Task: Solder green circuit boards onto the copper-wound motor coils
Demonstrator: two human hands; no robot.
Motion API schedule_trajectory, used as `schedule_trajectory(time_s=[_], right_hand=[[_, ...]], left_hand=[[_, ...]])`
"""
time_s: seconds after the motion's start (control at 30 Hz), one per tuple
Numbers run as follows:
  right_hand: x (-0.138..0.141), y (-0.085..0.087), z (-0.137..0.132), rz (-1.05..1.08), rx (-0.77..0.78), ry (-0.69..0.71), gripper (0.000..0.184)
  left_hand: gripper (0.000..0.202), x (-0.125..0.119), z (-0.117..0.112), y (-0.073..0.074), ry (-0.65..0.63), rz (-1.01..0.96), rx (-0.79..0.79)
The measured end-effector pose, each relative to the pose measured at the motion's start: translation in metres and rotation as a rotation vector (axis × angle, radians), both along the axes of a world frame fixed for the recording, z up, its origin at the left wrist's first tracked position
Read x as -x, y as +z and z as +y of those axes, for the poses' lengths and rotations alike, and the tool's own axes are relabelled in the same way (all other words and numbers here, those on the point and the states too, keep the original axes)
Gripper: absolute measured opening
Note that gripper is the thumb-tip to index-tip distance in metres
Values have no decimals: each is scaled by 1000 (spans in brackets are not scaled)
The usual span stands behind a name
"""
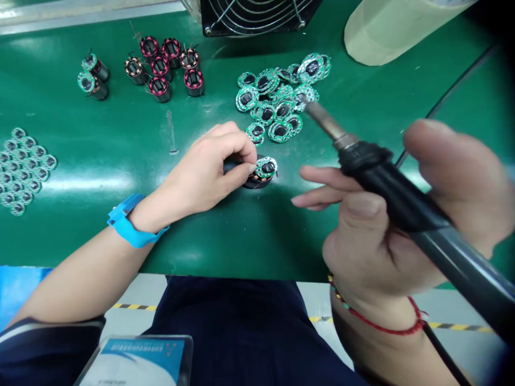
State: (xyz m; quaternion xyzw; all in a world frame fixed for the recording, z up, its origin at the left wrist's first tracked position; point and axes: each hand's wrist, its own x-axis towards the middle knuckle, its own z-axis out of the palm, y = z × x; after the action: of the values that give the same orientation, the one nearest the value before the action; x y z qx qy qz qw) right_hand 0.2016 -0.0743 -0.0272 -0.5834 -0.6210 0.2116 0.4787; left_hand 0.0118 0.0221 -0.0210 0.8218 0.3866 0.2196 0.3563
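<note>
My left hand, with a blue strap at its wrist, has thumb and forefinger pinched at the edge of a small round green circuit board. That board sits over a wire-wound motor stator, in a dark round base on the table. Part of a black object shows under my left fingers; the rest is hidden. In my right hand is a soldering iron, its fingers closed round the handle. The iron's tip points up and left, raised above the table near the camera, apart from the board.
A loose pile of round circuit boards lies beyond my hands. Several wound stators stand at back left, near two stators with boards on top. More boards form rows at far left. A fan and a pale cylinder stand behind.
</note>
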Motion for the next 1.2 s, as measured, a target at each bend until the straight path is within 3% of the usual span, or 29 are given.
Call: schedule_trajectory(time_s=[0.07, 0.13, 0.27, 0.4, 0.73, 1.0, 1.2], right_hand=[[6, 13, 9, -44, 29, -21, 43], [8, 20, 18, -169, 102, 121, 43], [8, 12, 32, -303, 116, 298, 46], [7, 0, 33, -274, 104, 272, 45], [-1, -7, 37, -261, 25, 326, 51], [3, -1, 30, -291, -55, 258, 55], [4, 1, 27, -366, -186, 410, 49]], left_hand=[[11, 0, 0, 0, -2, 0, -2], [11, 1, 0, 0, -5, 0, -9], [10, 2, 1, 2, -25, 11, -15], [10, 6, 1, 4, -67, 43, -15], [15, 9, -5, 3, -105, 49, -22], [11, 2, -8, 3, -53, -62, 30], [9, 0, -9, 2, -26, -112, 38]])
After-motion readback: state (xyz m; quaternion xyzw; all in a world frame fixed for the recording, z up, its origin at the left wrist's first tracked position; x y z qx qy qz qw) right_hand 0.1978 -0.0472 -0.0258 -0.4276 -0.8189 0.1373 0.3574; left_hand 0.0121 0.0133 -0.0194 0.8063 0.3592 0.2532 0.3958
